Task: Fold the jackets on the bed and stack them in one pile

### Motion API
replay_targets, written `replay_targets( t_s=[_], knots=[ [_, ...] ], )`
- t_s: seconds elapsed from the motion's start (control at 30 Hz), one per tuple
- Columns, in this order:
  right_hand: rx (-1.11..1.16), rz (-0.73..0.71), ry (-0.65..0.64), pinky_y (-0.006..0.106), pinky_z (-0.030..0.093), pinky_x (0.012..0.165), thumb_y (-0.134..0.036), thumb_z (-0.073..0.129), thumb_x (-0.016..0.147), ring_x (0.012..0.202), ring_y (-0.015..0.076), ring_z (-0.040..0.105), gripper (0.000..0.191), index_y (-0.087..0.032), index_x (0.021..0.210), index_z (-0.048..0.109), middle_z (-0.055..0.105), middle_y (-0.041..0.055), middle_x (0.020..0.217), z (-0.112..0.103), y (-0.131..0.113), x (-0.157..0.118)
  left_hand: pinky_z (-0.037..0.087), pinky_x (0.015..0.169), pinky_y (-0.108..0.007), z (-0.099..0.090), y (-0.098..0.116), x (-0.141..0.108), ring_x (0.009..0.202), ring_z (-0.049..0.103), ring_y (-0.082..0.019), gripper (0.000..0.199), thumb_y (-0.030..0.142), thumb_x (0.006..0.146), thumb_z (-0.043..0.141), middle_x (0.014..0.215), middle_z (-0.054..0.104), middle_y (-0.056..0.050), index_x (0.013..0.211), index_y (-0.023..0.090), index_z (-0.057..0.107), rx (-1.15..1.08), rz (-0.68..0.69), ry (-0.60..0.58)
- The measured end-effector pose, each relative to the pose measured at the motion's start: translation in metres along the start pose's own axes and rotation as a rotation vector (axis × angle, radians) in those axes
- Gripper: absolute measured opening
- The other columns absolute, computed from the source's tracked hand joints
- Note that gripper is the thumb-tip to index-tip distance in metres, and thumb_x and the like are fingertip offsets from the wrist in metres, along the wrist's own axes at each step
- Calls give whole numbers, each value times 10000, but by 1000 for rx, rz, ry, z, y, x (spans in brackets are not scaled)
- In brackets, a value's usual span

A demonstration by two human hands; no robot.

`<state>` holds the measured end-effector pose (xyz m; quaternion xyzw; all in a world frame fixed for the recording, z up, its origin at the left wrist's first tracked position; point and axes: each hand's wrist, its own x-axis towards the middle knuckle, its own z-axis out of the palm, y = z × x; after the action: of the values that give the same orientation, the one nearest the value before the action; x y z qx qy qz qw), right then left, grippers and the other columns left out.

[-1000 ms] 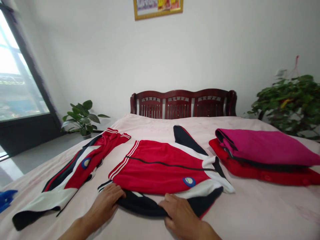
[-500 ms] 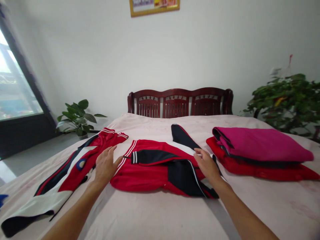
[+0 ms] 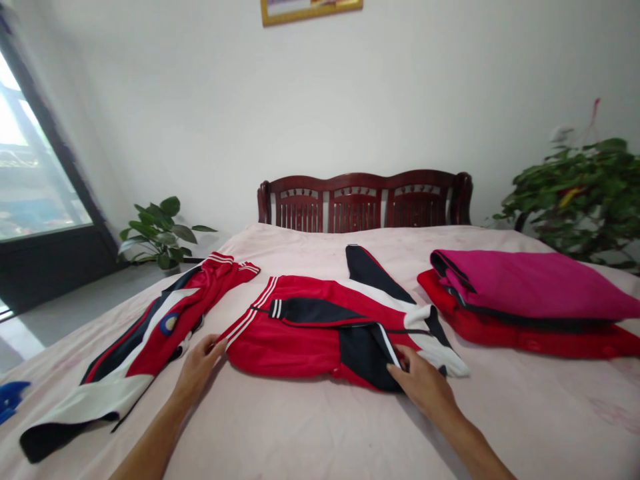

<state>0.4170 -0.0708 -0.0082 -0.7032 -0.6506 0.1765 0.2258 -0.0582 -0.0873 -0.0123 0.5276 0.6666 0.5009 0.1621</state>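
Observation:
A red, navy and white track jacket [image 3: 295,350] lies across the bed in front of me, its striped hem to the left. One navy sleeve [image 3: 315,311] is folded over the body; the other sleeve [image 3: 375,273] stretches toward the headboard. My left hand [image 3: 200,365] pinches the near corner of the hem between thumb and fingers. On the other side, my right hand [image 3: 425,388] is closed on the jacket's near shoulder, beside the white piping. Some of its fingertips are hidden in the cloth. A matching track garment [image 3: 150,350] lies spread out at left.
At right sits a stack with a folded magenta garment [image 3: 535,287] on top of a red one [image 3: 525,341]. A blue item [image 3: 11,398] lies at the left edge. The pink bedsheet [image 3: 280,433] reaches a dark wooden headboard [image 3: 355,207]. Plants stand on both sides.
Both hands have come down from above the jacket and closed on its near edge, left at the hem, right at the shoulder. The white collar end now shows more fully.

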Motion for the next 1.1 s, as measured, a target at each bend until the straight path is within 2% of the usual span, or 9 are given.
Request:
replay_targets(
  t_s=[0.07,0.17,0.3,0.4,0.53,0.67,0.83,0.93,1.1],
  knots=[
    [-19,-27,12,321,424,721,-391,481,848,863,230,650,295,-227,1025,651,700,55,930,1,2,-1,497,684,-283,4,6,3,722,603,-179,443,632,771,597,739,650,-2,836,193,614,-96,43,7],
    [36,-83,139,328,433,760,-418,425,859,887,236,631,281,-231,877,634,689,61,911,-1,10,0,459,642,-263,8,13,22,673,556,-157,414,611,780,585,688,599,28,858,205,582,-74,48,54],
    [341,13,356,363,465,849,-491,407,820,955,270,627,413,-204,1002,643,700,93,974,-16,28,9,430,617,-258,5,21,60,668,537,-157,431,609,762,556,695,586,25,879,196,588,-32,46,150],
    [487,128,471,380,480,848,-523,418,815,975,293,627,480,-174,1062,637,698,114,996,-27,41,12,398,590,-249,0,21,76,623,505,-142,425,608,740,558,646,549,39,823,193,594,26,65,132],
    [508,25,307,375,492,839,-555,480,813,920,282,644,438,-187,972,657,709,77,904,-27,49,7,381,563,-249,-5,2,70,598,529,-154,351,550,707,573,599,560,37,736,201,591,201,0,3],
    [321,-96,162,395,474,888,-529,496,826,934,286,645,354,-214,854,655,711,66,881,-20,52,5,391,587,-267,-6,-25,54,645,604,-201,228,419,689,607,610,619,4,742,199,629,417,-100,-89],
    [222,-72,106,432,409,1019,-534,543,807,1169,309,584,435,-249,1115,655,681,85,1179,-19,50,3,448,670,-316,-4,-32,37,784,664,-259,430,519,783,560,786,684,-56,1040,188,660,501,-25,-76],
    [249,-101,81,445,373,1059,-395,623,677,1218,335,541,497,-209,1136,668,668,112,1214,-24,39,-4,483,693,-336,-2,-29,26,819,674,-266,531,543,803,536,865,692,-62,1187,182,599,415,-11,-25],
    [525,-199,-377,349,490,794,-260,561,586,843,245,623,317,-171,842,725,696,46,826,-39,23,-20,485,713,-322,-4,-17,8,819,656,-236,378,373,798,542,903,674,-51,1126,192,593,496,-43,20]
  ],
)
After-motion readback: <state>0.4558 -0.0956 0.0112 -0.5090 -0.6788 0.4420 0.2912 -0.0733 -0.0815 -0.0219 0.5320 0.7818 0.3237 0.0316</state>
